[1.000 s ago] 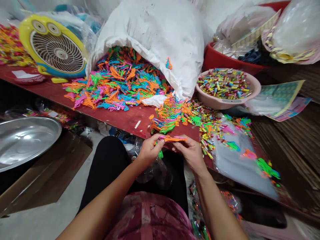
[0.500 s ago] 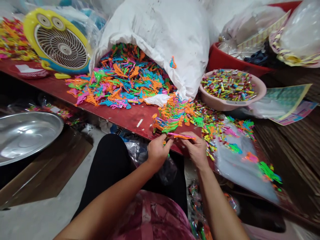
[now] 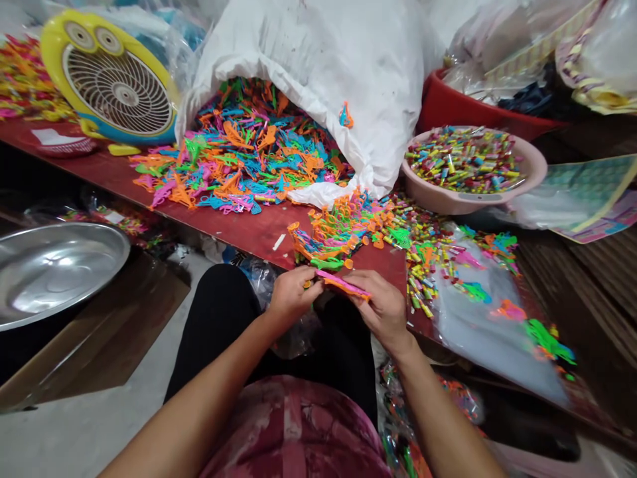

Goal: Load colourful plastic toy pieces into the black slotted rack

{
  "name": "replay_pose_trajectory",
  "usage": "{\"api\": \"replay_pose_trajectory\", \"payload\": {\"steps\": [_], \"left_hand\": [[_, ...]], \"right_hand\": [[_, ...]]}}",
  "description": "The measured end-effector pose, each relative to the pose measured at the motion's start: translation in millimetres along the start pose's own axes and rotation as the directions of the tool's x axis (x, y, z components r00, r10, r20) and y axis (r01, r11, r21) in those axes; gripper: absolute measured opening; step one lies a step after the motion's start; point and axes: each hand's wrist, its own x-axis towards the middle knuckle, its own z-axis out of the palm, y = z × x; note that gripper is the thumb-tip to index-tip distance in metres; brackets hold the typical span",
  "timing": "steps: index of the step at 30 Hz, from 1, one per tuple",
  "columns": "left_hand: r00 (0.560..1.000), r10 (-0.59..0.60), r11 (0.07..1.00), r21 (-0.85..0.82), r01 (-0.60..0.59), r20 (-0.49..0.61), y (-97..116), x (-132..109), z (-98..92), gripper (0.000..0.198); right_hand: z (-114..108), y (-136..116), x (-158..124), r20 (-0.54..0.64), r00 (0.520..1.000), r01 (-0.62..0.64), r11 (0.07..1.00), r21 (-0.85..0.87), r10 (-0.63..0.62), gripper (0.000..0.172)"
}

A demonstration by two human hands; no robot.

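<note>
Home toy-packing workshop: sack of plastic toys.

A yellow fan stands on the red table beside a white sack spilling bright plastic pieces. A pink basin, just right of the sack, holds what may be small wrapped sweets. A red tub sits behind it. A steel bowl lies lower left.

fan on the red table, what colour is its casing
Yellow casing, white grille; clearest in the head view.
</note>
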Motion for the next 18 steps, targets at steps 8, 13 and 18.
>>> {"api": "replay_pose_trajectory", "payload": {"steps": [8,13,18], "left_hand": [[1.0,-0.01,1.0,-0.016,0.01,-0.004,-1,0,-1.7,0.02],[0.997,0.011,1.0,0.027,-0.008,-0.083,2,-3,3.4,0.021],[0.995,0.062,0.996,0.074,-0.056,-0.082,0,-4,5.7,0.021]], "right_hand": [[22,-6,-3,-0.175,0.952,-0.223,0.96,0.17,0.252,0.009],[26,-12,0,-0.244,0.943,-0.224,0.974,0.031,0.225,0.01],[31,-14,4,-0.23,0.96,-0.169,0.985,-0.033,0.157,0.012]]}}
